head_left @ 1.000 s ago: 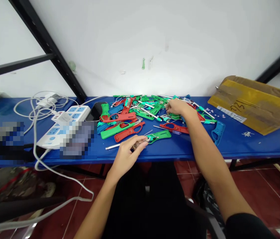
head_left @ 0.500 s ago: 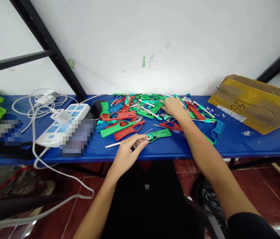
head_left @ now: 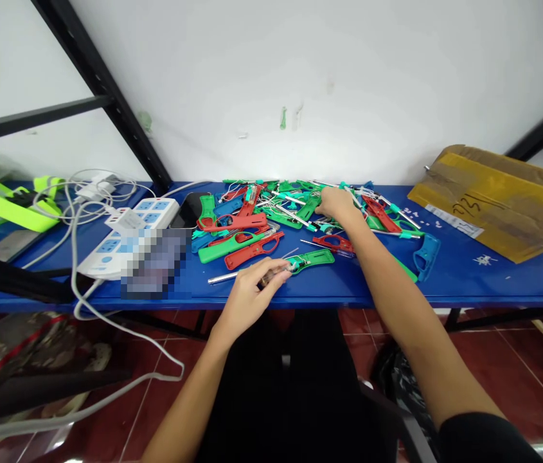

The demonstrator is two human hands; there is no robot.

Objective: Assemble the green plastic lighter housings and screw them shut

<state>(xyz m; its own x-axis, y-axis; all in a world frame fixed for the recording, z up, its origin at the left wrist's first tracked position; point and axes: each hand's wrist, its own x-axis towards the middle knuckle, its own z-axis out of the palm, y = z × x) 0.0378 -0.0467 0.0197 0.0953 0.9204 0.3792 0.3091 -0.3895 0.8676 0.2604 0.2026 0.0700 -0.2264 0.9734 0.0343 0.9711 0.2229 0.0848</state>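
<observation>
My left hand [head_left: 254,289] is closed at the table's near edge, thumb and fingers around a gas lighter. The lighter's open green half-shell [head_left: 317,258] extends right of the fingertips, with small white and teal parts inside. Its metal tube [head_left: 223,278] sticks out to the left, and a clear brownish piece shows between the fingers. My right hand [head_left: 337,204] reaches into the heap of lighter parts [head_left: 281,216] at the back, fingers bent down beside a green shell [head_left: 310,206]. What its fingertips hold, if anything, is hidden. A red shell [head_left: 254,251] lies behind my left hand.
White power strips [head_left: 129,241] with tangled cables and a black phone [head_left: 189,211] are on the left. A taped cardboard box [head_left: 493,199] stands at the right. Near it lie small white bits [head_left: 483,260] and a blue shell [head_left: 426,256]. A black rack post [head_left: 121,122] rises behind the strips.
The view has turned slightly left, showing more of the yellow-green strap. Both hands keep nearly the same places: the left on the lighter, the right in the heap.
</observation>
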